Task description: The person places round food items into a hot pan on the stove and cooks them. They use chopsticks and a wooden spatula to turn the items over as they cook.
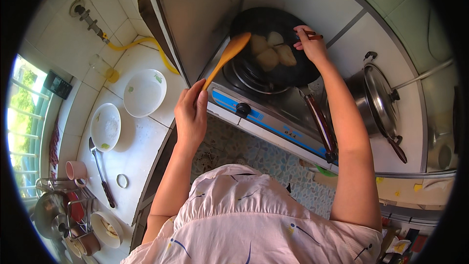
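Note:
A wooden spatula (pixel 228 57) is held by its handle in my left hand (pixel 192 112), its broad end at the left rim of a black wok (pixel 304 66). Several pale pieces of food (pixel 267 58) lie in the wok, which sits on a gas stove (pixel 282 106). Over the wok's right side, my right hand (pixel 309 44) holds brown chopsticks (pixel 315 37); their far ends are hard to make out against the dark wok. The wok's long handle (pixel 319 124) points toward me, beside my right forearm.
A lidded steel pot (pixel 357 99) stands right of the stove. On the left counter are two white bowls (pixel 144 108) (pixel 97 117), a knife (pixel 98 165), a pink cup (pixel 76 169) and a dish rack (pixel 80 201). A metal-edged panel (pixel 172 40) divides counter from stove.

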`<state>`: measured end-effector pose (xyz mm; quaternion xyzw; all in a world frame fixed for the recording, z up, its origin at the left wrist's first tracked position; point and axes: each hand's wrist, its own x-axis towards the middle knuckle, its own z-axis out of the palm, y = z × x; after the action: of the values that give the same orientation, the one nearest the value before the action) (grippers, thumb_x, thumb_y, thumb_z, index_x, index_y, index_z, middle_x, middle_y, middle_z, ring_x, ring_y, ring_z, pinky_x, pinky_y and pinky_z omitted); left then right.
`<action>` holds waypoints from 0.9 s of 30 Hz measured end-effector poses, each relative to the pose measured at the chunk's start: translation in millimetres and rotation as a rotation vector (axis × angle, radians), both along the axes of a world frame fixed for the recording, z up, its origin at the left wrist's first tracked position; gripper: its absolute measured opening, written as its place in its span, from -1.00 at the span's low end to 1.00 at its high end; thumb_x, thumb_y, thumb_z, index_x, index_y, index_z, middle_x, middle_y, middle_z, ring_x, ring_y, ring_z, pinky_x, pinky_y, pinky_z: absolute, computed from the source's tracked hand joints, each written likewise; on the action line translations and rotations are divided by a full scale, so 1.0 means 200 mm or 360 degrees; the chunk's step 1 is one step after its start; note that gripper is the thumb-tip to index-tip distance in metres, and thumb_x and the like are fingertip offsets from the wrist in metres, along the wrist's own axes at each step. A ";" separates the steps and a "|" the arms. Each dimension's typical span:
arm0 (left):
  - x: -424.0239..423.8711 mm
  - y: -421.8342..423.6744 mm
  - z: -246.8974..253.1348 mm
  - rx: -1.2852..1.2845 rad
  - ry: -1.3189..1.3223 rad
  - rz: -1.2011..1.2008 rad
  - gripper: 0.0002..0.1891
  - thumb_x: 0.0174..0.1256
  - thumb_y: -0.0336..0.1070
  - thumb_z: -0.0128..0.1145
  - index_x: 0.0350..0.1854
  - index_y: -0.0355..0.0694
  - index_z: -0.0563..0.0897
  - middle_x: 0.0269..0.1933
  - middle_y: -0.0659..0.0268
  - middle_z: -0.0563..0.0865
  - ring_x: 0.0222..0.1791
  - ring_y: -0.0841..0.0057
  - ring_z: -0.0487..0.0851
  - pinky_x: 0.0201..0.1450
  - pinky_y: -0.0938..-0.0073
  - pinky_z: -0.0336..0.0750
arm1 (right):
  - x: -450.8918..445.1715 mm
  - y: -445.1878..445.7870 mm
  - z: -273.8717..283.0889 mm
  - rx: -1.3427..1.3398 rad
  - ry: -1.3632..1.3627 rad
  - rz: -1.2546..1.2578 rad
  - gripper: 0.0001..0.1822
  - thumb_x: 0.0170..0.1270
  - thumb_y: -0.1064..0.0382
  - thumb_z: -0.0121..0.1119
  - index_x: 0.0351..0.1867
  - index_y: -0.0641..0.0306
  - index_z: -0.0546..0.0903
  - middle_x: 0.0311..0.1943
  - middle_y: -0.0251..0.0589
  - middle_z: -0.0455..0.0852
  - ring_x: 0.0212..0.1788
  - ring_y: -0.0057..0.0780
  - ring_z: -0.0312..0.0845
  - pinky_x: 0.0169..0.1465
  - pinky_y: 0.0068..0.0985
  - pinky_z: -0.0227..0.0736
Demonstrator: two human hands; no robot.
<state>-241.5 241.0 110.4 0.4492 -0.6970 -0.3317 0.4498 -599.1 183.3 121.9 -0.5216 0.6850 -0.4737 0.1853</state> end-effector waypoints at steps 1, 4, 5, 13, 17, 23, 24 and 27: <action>0.00 0.00 0.00 0.0015 -0.0009 0.0009 -0.72 0.29 -0.28 -0.03 -0.06 -0.36 0.52 -0.42 0.17 0.50 -0.45 0.45 0.47 -0.37 0.53 0.35 | 0.00 0.00 0.01 0.0002 0.0001 0.0015 -0.72 0.28 0.14 -0.07 -0.21 0.30 0.54 -0.41 -0.24 0.62 -0.53 -0.52 0.59 -0.42 -0.62 0.48; 0.00 0.01 -0.01 0.0028 0.0007 0.0017 -0.72 0.29 -0.29 -0.03 -0.06 -0.36 0.53 -0.42 0.17 0.50 -0.46 0.45 0.47 -0.38 0.54 0.34 | 0.01 0.01 0.06 -0.0001 -0.0036 -0.0016 -0.71 0.27 0.13 -0.07 -0.20 0.30 0.54 -0.40 -0.22 0.63 -0.54 -0.52 0.59 -0.42 -0.61 0.48; 0.00 0.01 -0.02 0.0016 0.0034 0.0019 -0.72 0.29 -0.30 -0.03 -0.06 -0.36 0.53 -0.43 0.18 0.50 -0.47 0.46 0.46 -0.39 0.54 0.34 | 0.01 0.01 0.07 -0.0003 -0.0055 -0.0039 -0.71 0.27 0.13 -0.07 -0.20 0.30 0.54 -0.40 -0.22 0.63 -0.54 -0.51 0.59 -0.42 -0.61 0.49; -0.06 -0.07 0.06 -0.0248 -0.0180 -0.0014 -0.74 0.22 -0.34 0.03 -0.07 -0.31 0.53 -0.45 0.16 0.48 -0.49 0.32 0.48 -0.39 0.43 0.36 | -0.09 0.06 0.09 -0.0105 -0.0187 -0.0208 -0.70 0.26 0.15 -0.05 -0.29 0.37 0.57 -0.44 -0.15 0.62 -0.57 -0.54 0.57 -0.49 -0.65 0.49; -0.21 -0.24 0.17 -0.0509 -0.0448 -0.0037 -0.70 0.12 -0.36 0.08 -0.07 -0.29 0.51 -0.37 0.07 0.53 -0.39 0.16 0.56 -0.33 0.29 0.42 | -0.20 0.06 0.08 -0.0139 -0.0370 -0.0353 -0.71 0.25 0.18 -0.06 -0.35 0.39 0.57 -0.49 -0.15 0.62 -0.58 -0.53 0.57 -0.49 -0.65 0.49; -0.59 -0.60 0.14 -0.0708 -0.0931 -0.0218 -0.80 0.08 -0.36 0.06 -0.22 -0.23 0.54 -0.28 0.05 0.56 -0.26 0.10 0.55 -0.21 0.22 0.46 | -0.29 0.02 0.03 -0.0196 -0.0360 -0.0445 -0.72 0.24 0.20 -0.07 -0.39 0.40 0.57 -0.53 -0.17 0.62 -0.60 -0.53 0.57 -0.51 -0.64 0.49; -0.65 -0.64 0.12 -0.0708 -0.1047 -0.0221 -0.82 0.06 -0.38 0.07 -0.25 -0.24 0.54 -0.27 0.06 0.55 -0.25 0.11 0.56 -0.21 0.23 0.46 | -0.28 0.01 0.03 -0.0183 -0.0373 -0.0458 -0.71 0.24 0.20 -0.07 -0.40 0.39 0.58 -0.54 -0.17 0.63 -0.60 -0.53 0.57 -0.52 -0.64 0.49; -0.80 -0.72 0.08 -0.0748 -0.1310 -0.0261 -0.85 0.02 -0.42 0.07 -0.31 -0.26 0.53 -0.23 0.09 0.54 -0.23 0.15 0.56 -0.20 0.25 0.48 | -0.30 0.02 0.01 -0.0154 -0.0393 -0.0464 -0.70 0.26 0.19 -0.08 -0.41 0.38 0.58 -0.54 -0.17 0.63 -0.60 -0.53 0.58 -0.52 -0.64 0.49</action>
<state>-402.4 97.6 127.0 0.3729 -0.9065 0.0058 0.1981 -659.6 188.0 123.6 -0.3631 0.7018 -0.5882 0.1721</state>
